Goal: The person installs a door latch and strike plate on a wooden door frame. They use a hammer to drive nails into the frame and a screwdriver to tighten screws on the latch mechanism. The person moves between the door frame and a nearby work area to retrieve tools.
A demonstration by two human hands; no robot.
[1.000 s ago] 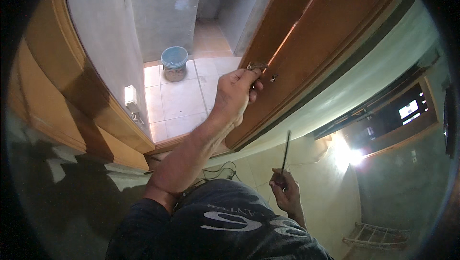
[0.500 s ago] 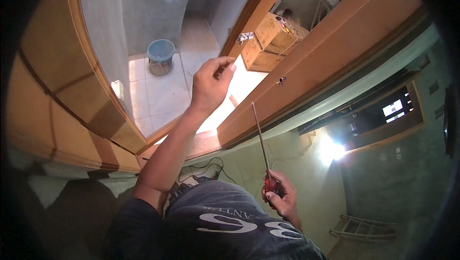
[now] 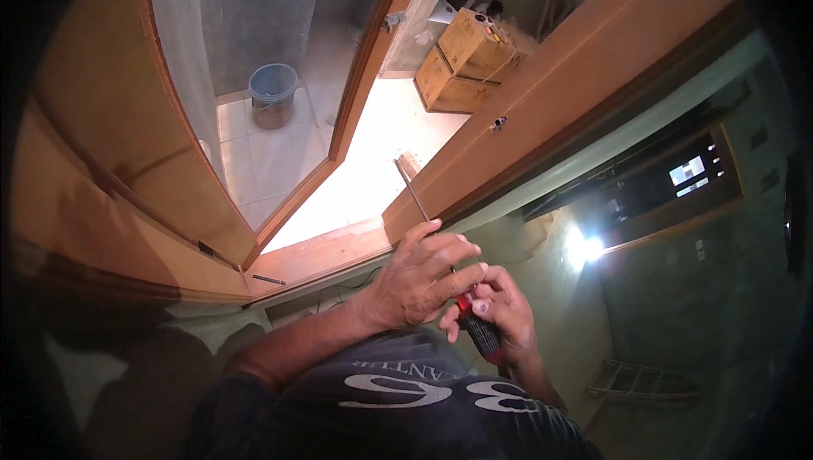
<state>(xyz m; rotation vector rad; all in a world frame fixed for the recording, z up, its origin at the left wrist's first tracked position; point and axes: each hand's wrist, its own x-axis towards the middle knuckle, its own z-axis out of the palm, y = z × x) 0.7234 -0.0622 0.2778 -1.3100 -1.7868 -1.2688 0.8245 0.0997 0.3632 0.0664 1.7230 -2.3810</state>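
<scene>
Both of my hands meet at a long screwdriver (image 3: 410, 189) in front of my chest. Its thin metal shaft points up and to the left, past the door edge. My right hand (image 3: 510, 312) is closed around the red and black handle, thumb on top. Across the lower shaft and the handle's front end lies my left hand (image 3: 417, 282), its fingers curled over and hiding that part of the tool. Beyond the tip stands an upright wooden door frame (image 3: 360, 91) with a metal fitting (image 3: 394, 19). Another metal fitting (image 3: 498, 124) sits in the wooden panel (image 3: 584, 62) to the right.
A small dark rod (image 3: 268, 279) lies on the wooden sill (image 3: 326, 257). Through the opening, a blue bucket (image 3: 273, 96) stands on white tiles, with stacked cardboard boxes (image 3: 466, 62) farther right. A bright lamp (image 3: 584, 246) shines at right, above a rack-like frame (image 3: 645, 382) near the floor.
My left hand has come down from its raised place near the door frame onto the screwdriver. The screwdriver now leans more to the left. The whole view has shifted slightly.
</scene>
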